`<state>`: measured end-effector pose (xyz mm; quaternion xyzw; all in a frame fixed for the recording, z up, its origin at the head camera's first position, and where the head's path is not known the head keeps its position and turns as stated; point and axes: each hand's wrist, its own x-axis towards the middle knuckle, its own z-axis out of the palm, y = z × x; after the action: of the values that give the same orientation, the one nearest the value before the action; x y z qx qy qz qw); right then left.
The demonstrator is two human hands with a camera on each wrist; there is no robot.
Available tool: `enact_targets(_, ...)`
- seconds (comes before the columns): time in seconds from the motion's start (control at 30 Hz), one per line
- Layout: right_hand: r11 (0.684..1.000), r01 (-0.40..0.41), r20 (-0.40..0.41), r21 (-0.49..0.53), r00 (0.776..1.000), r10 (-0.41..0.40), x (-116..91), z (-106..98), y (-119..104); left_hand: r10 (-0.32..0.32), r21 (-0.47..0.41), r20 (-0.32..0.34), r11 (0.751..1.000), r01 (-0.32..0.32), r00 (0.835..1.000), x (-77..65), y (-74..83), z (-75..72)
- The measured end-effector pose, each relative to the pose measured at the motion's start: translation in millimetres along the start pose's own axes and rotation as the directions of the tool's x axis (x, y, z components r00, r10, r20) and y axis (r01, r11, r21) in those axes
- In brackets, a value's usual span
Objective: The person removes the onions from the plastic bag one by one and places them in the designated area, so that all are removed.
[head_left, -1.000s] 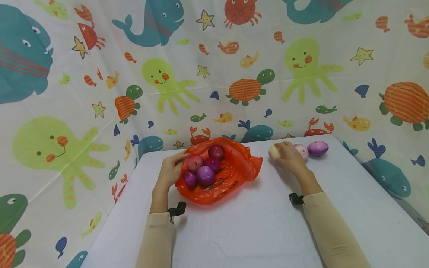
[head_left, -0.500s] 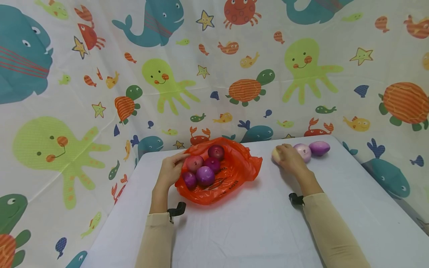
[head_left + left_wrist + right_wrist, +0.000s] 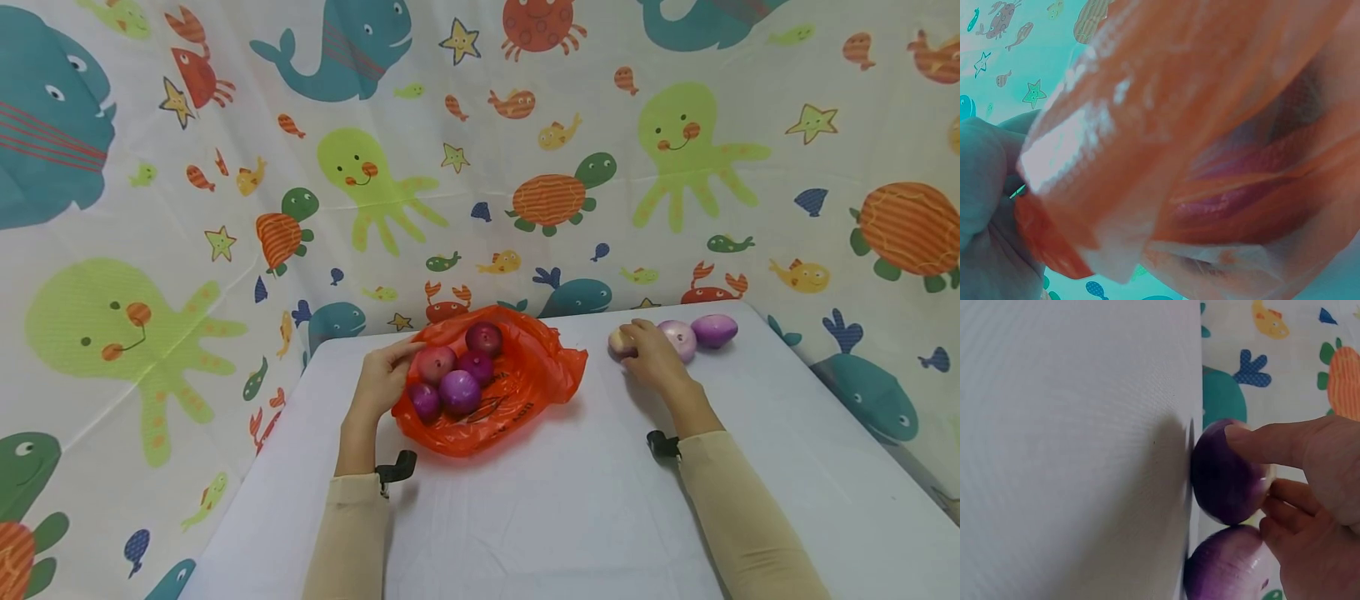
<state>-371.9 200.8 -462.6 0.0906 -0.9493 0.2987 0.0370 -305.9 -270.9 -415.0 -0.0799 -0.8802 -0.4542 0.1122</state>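
Note:
My left hand (image 3: 381,382) pinches the left edge of an orange-red plastic bag (image 3: 536,367), which lies with its mouth spread. Several red onions (image 3: 460,392) sit inside it. In the left wrist view the bag's film (image 3: 1129,125) covers most of the picture, with the hand (image 3: 988,187) at the left. At the right, my right hand (image 3: 654,357) holds a purple onion with a pale end (image 3: 621,343) at the table. The right wrist view has the thumb on this onion (image 3: 1229,475) and the fingers behind. Touching it there is another onion (image 3: 1225,565).
Two more onions, a pale purple one (image 3: 678,341) and a darker one (image 3: 715,332), lie just right of my right hand near the table's back edge. A white cloth covers the table (image 3: 555,517). Behind hangs a curtain (image 3: 465,117) printed with sea animals.
My right hand has shifted slightly right, and the onion in it has turned, showing more purple. The two onions beside it have edged right. The left hand and the bag stay put.

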Motion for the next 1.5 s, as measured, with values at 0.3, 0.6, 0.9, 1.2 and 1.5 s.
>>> enact_targets(0.3,0.997,0.073,-0.13,0.017,0.989,-0.071,0,-4,-20,0.016,-0.004,-0.005,1.0,-0.016,1.0,0.3,1.0,-0.9)
enact_targets(0.6,0.975,0.221,-0.316,0.033,0.928,-0.199,-7,-6,-60,0.017,-0.011,-0.009,1.0,-0.017,1.0,-0.3,3.4,0.0)
enact_targets(0.9,0.873,0.487,-0.447,0.035,0.789,-0.422,-19,2,-108,0.005,-0.012,-0.006,1.0,-0.005,1.0,-0.1,3.1,-0.6)
enact_targets(1.2,0.729,0.685,-0.385,-0.013,0.669,-0.636,-28,37,-160,0.017,-0.002,-0.009,1.0,-0.017,1.0,0.6,0.9,0.0)
enact_targets(1.5,0.711,0.703,-0.107,0.001,0.707,-0.699,-20,89,-186,0.035,0.003,-0.003,0.999,-0.035,0.999,2.6,-1.1,-0.8)
